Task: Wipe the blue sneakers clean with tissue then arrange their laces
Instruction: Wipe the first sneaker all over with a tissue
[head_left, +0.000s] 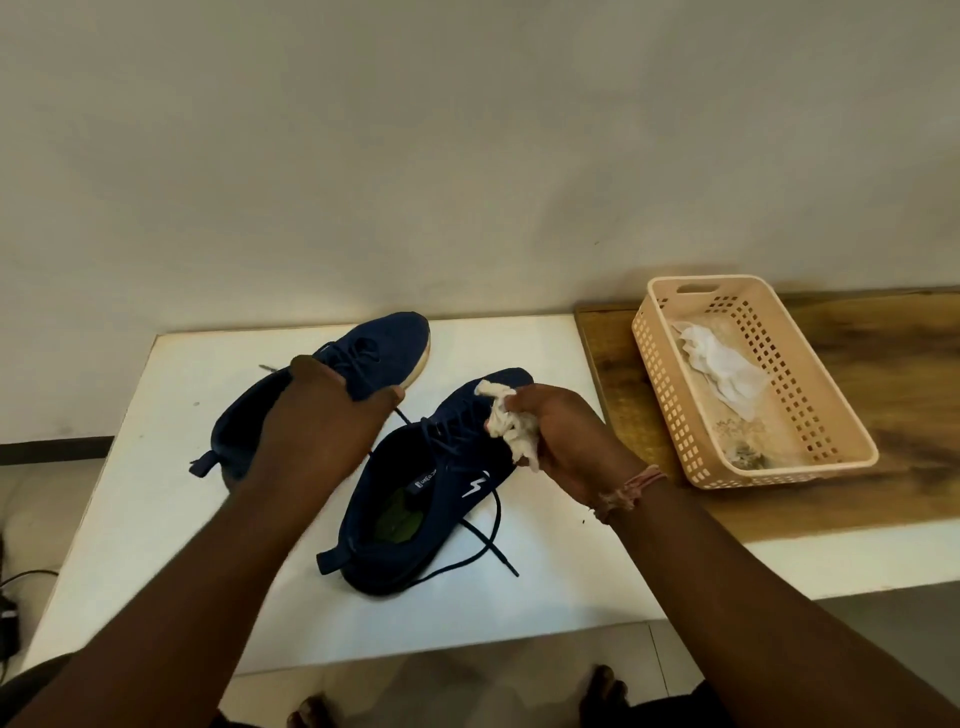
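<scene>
The left hand (332, 410) grasps the far sneaker (332, 384) over its middle, fingers curled around the upper, thumb toward 3 o'clock. This sneaker is tilted, its toe pointing to 1 o'clock and its pale sole edge showing at the toe; I cannot tell if it touches the white tabletop (156, 467). The right hand (566, 441) is clenched around a crumpled tissue (506, 426), held just above the laces of the near sneaker (415, 514). That sneaker stands upright on the tabletop, toe to 1 o'clock, heel to 7 o'clock. Its laces (488, 540) are loose and lie across the tabletop at the 4 o'clock side. A string bracelet (631, 486) is on the right wrist. At 3 o'clock, on a wooden surface (883, 364), stands a peach basket (675, 395) with white tissue (719, 369) inside.
</scene>
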